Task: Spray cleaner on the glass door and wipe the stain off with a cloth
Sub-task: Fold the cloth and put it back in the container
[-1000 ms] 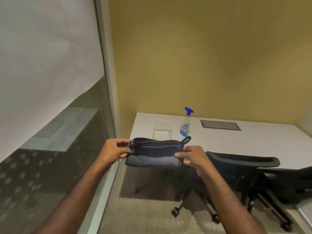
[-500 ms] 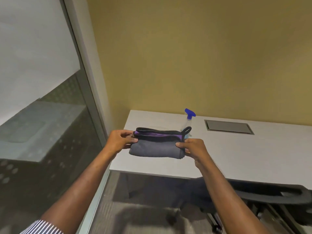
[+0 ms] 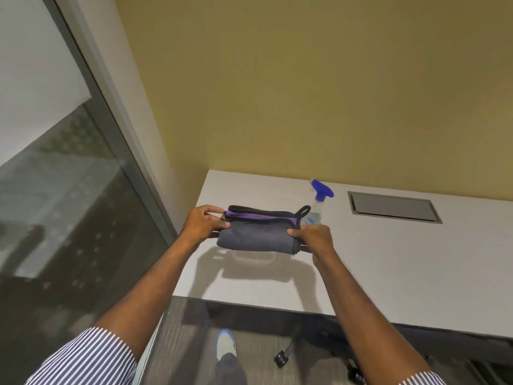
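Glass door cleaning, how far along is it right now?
Done: nothing on the glass door shows as cleaned; no spray or wipe marks can be made out. In hand: the left hand and right hand hold the folded cloth by its ends above the desk. Left: the spray bottle stands on the desk untouched, so spraying and wiping both remain.

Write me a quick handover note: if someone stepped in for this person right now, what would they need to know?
Left hand pinches the left end of the folded cloth; right hand pinches its right end, holding it above the white desk.
Spray bottle stands on the desk behind the cloth, untouched.
Glass door is to the left.
Done: cloth is picked up and folded.
Left: take the bottle, spray the glass, wipe off the stain. No stain can be made out from here.
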The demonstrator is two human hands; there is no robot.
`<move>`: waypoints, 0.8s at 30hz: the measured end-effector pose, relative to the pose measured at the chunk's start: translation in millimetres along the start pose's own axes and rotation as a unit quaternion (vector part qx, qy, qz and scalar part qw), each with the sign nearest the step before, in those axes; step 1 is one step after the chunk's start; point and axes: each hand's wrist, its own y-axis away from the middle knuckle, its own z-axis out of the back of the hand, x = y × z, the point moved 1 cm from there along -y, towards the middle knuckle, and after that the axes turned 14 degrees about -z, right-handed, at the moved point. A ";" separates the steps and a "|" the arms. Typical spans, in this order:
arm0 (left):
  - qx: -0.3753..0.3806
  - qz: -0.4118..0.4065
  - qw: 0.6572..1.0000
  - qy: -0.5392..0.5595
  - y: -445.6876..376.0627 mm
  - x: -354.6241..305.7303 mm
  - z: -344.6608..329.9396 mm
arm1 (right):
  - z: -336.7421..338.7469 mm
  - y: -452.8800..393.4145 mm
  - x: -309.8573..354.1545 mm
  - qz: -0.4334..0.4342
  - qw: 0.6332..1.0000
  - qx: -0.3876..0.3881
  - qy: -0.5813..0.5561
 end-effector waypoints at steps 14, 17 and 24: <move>0.035 0.112 0.991 -0.064 -122.5 96.8 -10.9 | -57.0 -107.9 -2.2 -0.115 0.982 -0.111 0.101; 0.048 0.122 0.988 -0.078 -130.8 110.6 -16.6 | -58.2 -120.7 -6.0 -0.134 0.978 -0.116 0.109; 0.067 0.130 0.980 -0.135 -139.8 127.6 -29.1 | -72.9 -140.7 -11.1 -0.143 0.961 -0.101 0.215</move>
